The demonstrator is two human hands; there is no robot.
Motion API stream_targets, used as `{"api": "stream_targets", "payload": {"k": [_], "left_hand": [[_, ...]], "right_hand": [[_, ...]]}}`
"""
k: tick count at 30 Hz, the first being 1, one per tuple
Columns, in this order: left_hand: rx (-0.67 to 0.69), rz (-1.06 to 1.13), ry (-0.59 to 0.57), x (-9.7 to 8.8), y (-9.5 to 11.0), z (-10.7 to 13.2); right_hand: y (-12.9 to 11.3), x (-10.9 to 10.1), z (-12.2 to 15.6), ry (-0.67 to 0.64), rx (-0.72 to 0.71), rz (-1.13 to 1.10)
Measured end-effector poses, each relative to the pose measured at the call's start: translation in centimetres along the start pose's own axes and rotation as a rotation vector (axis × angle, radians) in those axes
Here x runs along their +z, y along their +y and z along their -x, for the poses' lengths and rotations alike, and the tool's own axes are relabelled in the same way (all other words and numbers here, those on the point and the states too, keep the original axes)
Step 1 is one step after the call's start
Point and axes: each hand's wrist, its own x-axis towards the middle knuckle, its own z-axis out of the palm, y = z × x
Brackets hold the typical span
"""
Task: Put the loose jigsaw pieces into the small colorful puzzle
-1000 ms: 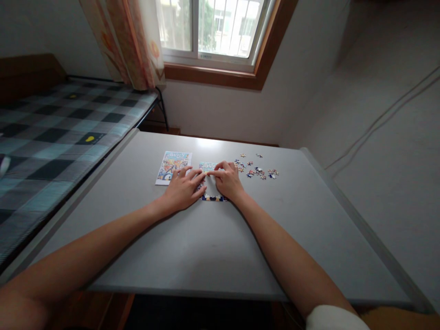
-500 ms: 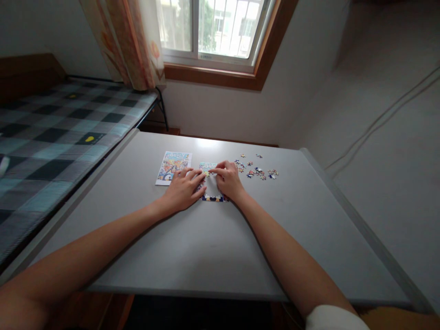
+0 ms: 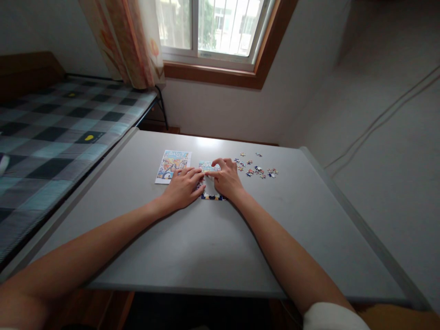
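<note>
Grey table is filling most of the view, standing under a window with a checked bed along one side. Near the table's far middle the puzzle is lying half-built, its dark bottom edge showing at. The left hand is resting flat on the puzzle's left edge, fingers spread and pressing down. The right hand is lying over the puzzle's right side, fingertips curled together at its upper part; whether they are pinching a piece is too small to tell. Just left of the puzzle the picture card is lying flat, its near corner under the left fingertips. Right of the puzzle, apart from it, loose pieces are lying scattered.

Judging from this, the joined pieces are looking thin and light: a sideways push from either palm could be buckling the frame or sliding rows apart, and a sweeping right wrist could be knocking loose pieces toward the table's far edge.
</note>
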Motion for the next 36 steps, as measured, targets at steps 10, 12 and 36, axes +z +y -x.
{"api": "stream_targets", "payload": {"k": [10, 12, 36], "left_hand": [[-0.029, -0.038, 0.042, 0.2, -0.3, 0.1], [-0.043, -0.059, 0.038, 0.1, -0.2, 0.1], [-0.04, -0.048, 0.029, 0.0, -0.1, 0.1]], "right_hand": [[1.3, 1.3, -0.2, 0.193, 0.213, -0.259], [1.3, 1.4, -0.3, 0.193, 0.227, -0.27], [1.1, 1.4, -0.2, 0.179, 0.247, -0.296]]}}
